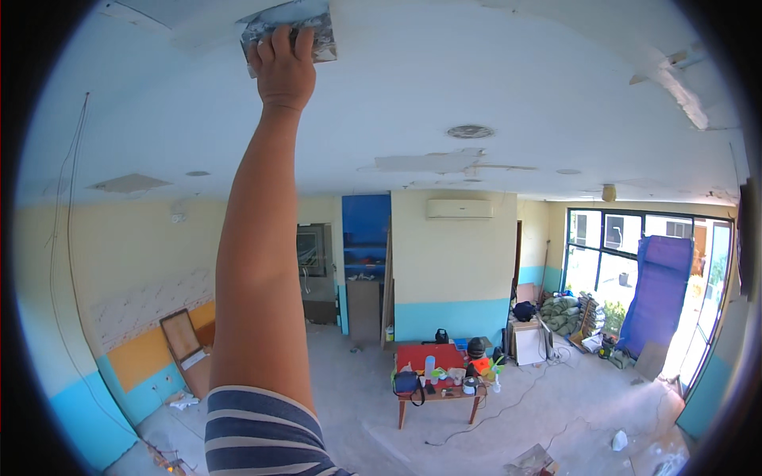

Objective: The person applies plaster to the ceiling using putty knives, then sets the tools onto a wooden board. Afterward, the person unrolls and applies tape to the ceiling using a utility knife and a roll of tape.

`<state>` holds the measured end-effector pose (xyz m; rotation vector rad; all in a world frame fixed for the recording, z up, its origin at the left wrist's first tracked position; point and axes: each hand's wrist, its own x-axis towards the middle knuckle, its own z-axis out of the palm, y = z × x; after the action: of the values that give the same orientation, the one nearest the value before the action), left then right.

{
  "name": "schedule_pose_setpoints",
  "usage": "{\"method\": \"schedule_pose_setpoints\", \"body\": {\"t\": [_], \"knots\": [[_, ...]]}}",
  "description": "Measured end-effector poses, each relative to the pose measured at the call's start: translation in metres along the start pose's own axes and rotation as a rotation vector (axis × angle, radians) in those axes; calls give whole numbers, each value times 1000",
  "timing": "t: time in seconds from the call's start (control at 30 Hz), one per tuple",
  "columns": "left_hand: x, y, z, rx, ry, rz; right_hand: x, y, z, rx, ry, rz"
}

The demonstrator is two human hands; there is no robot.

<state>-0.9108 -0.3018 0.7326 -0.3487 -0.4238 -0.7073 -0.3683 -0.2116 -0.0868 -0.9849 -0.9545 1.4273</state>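
My left arm, in a navy-and-white striped sleeve, stretches straight up from the lower edge. High at the ceiling (381, 95), my left hand (283, 75) is closed on a flat, roughly square plate (324, 49) like a plastering trowel. Its grey surface is smeared with white, and its handle, if any, is hidden behind my fingers. The fingers curl over the near side of the plate, which lies close to the ceiling; whether it touches cannot be made out. My right hand is out of view.
A red-topped table (421, 355) with bottles and bags stands below. Several stuffed sacks (562, 313) lie near the window (603, 238), beside a purple sheet (657, 289). Cables (500, 412) run over the floor, and wires (70, 198) hang at the left. Ceiling patches are rough at right.
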Motion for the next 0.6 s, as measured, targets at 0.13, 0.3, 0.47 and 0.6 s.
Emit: {"method": "schedule_pose_setpoints", "body": {"t": [0.13,0.3,0.47,0.6], "knots": [[-16,9,22,22,-153,-71,-5,6,4,774,-324,51],[-66,32,21,-175,-277,-195,-30,-1,25,793,-128,68],[-56,30,-20,-405,-230,-520,-25,-1,26,680,-24,116],[-22,-31,-30,-407,25,-970,-19,0,29,483,62,96]]}}
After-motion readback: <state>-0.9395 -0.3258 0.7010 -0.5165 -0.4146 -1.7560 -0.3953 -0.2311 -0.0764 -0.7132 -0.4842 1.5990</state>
